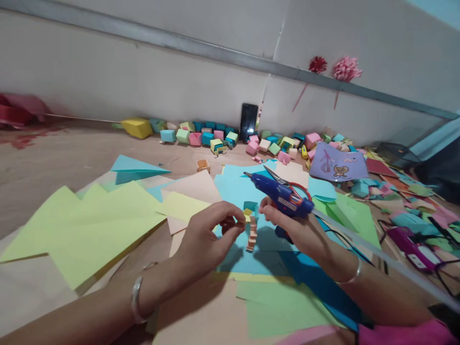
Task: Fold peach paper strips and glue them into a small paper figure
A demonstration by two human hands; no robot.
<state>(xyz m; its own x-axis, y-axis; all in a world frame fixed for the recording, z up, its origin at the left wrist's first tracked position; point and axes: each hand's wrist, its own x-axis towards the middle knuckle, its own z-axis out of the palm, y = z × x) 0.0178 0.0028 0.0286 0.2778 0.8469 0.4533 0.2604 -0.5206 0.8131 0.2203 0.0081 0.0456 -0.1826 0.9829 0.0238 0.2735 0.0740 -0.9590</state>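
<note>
My left hand [215, 230] is closed in a pinch at the edge of a small paper piece [247, 214] with a yellow top. Below it hangs or stands a small peach paper strip [251, 235] with step-like folds; whether the two are joined, I cannot tell. My right hand [298, 227] is wrapped round a blue glue gun [282, 194], its nozzle pointing to the upper left and its handle partly hidden by the hand. A clear glue stick runs from the gun's back. Scissors [302, 186] with red handles lie behind the gun.
Yellow sheets [104, 220] and blue sheets [233, 184] cover the table. A phone [248, 120] leans on the wall among several small paper boxes [183, 136]. At the right are a purple drawing [338, 162] and a magenta power strip [413, 248] with cables.
</note>
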